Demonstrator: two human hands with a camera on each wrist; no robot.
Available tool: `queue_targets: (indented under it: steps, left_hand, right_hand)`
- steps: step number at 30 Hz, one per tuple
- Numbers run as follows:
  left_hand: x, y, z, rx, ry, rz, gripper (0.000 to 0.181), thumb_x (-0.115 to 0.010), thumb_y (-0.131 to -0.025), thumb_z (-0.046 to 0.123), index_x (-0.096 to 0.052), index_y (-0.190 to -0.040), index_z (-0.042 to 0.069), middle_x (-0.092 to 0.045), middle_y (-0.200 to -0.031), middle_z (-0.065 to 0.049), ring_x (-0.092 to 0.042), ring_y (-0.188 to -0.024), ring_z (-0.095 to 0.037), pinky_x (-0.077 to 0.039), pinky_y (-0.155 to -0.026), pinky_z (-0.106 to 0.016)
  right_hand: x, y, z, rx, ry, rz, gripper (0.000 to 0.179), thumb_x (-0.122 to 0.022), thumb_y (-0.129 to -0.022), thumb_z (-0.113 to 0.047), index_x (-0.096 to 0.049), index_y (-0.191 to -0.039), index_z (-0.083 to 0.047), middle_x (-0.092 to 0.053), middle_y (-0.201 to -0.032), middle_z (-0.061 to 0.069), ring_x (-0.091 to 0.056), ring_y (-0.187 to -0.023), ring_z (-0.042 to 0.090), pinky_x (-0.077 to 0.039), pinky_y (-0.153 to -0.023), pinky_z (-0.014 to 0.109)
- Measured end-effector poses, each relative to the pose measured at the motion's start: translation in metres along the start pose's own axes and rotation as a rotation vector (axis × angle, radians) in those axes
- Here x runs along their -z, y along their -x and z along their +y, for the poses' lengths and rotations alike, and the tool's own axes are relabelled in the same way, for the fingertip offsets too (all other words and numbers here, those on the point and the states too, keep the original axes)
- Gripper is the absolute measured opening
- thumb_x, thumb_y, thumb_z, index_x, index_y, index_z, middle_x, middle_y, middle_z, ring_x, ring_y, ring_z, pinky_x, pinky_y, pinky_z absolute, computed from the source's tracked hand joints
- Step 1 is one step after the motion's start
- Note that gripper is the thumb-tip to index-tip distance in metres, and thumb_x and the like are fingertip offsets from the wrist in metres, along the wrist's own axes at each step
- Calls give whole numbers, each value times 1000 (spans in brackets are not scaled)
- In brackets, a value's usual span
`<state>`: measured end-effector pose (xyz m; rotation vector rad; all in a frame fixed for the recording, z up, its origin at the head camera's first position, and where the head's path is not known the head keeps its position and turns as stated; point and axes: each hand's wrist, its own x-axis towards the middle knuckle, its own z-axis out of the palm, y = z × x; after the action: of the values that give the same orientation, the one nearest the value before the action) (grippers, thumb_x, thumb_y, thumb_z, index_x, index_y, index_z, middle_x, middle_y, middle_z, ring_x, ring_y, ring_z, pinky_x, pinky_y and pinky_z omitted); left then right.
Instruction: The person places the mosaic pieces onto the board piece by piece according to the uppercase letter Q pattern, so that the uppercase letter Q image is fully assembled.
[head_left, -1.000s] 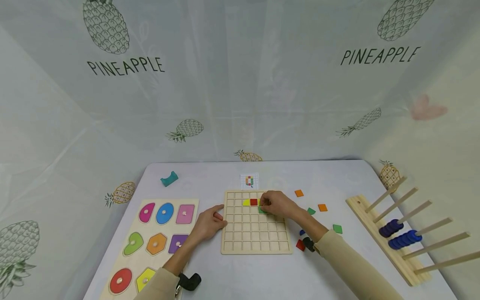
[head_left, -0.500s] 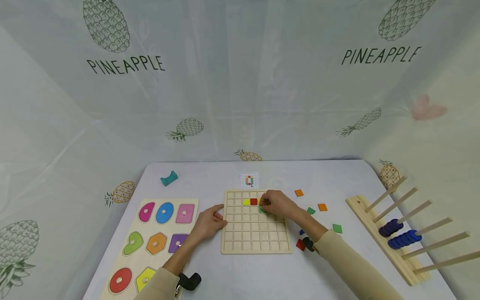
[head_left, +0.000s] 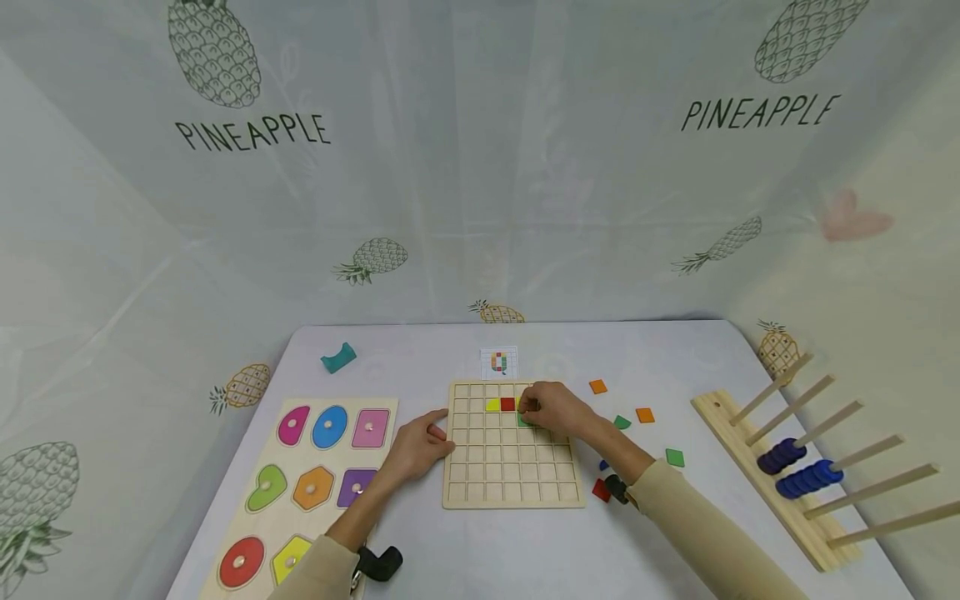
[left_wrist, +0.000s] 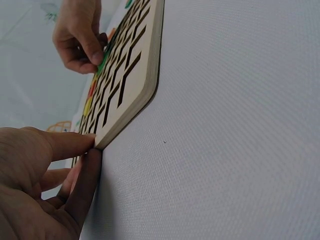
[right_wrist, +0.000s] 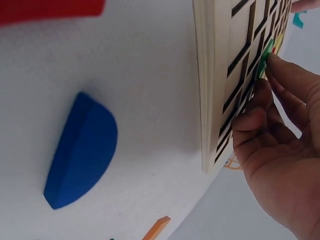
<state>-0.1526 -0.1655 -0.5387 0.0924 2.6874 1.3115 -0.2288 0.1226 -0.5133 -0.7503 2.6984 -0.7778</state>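
Observation:
My left hand (head_left: pixel 416 446) rests at the left edge of the wooden grid board (head_left: pixel 512 467), its thumb and fingertips touching the board's side, as the left wrist view (left_wrist: pixel 92 145) confirms. Over the board's upper right, my right hand (head_left: pixel 558 408) pinches a green tile (head_left: pixel 523 420) at a grid cell; fingers hide part of it. In the right wrist view, thumb and index finger meet at the green tile (right_wrist: pixel 265 57). A yellow piece (head_left: pixel 492 405) and a red square tile (head_left: pixel 507 404) lie in the row above, with a sliver of yellow beside the right fingers.
A small pattern card (head_left: pixel 499 362) lies behind the board. Orange tiles (head_left: pixel 645 415), green tiles (head_left: pixel 675 457), a red tile (head_left: pixel 601 490) and a blue half-round piece (right_wrist: pixel 82 150) lie to the right. A shape puzzle (head_left: pixel 258 454) is at left, a peg rack (head_left: pixel 780 483) at right, a teal block (head_left: pixel 339 357) behind.

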Motion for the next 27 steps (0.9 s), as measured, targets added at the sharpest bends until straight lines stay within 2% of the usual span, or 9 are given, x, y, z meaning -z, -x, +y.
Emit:
queue_targets:
  steps: [7,12,17,23,27]
  left_hand:
    - [-1,0,1,6,-3,2,62,-80,-84,15,-56,-141,4,-62,-86,1,-61,-74,-11,-49,-66,-30]
    - [0,0,1,9,-2,0,62,-79,-85,15,-56,-141,4,-62,-86,1,-61,-74,-10,-49,-66,-28]
    - [0,1,1,15,4,-11,62,-79,-85,15,-56,-142,3,-63,-86,0,-62,-74,-11,-49,-66,-29]
    - [-1,0,1,13,-10,4,63,-80,-84,15,-56,-141,4,-64,-85,1,-62,-74,-10,-49,-66,-30]
    - [-1,0,1,8,-3,3,63,-80,-84,15,-56,-141,4,-64,-85,1,-62,-74,-10,-49,-67,-31]
  right_hand:
    - [6,3,1,-38,-34,1,4,-74,-92,-18,-71,-90,-17,-60,-82,-7,-53,-76,13,-46,-68,29]
    - [14,11,8,-66,-17,4,5,-72,-94,-20,-71,-92,-16,-60,-83,-7,-53,-77,13,-45,-68,30]
    - [25,27,21,-102,-7,0,5,-72,-94,-21,-70,-91,-17,-60,-83,-7,-53,-75,13,-45,-66,30]
    - [39,50,42,-73,17,6,2,-73,-93,-19,-71,-94,-18,-61,-83,-9,-52,-73,12,-44,-66,28]
    - [45,66,55,-103,20,12,4,-72,-92,-19,-72,-96,-17,-62,-84,-9,-52,-75,12,-45,-67,29]
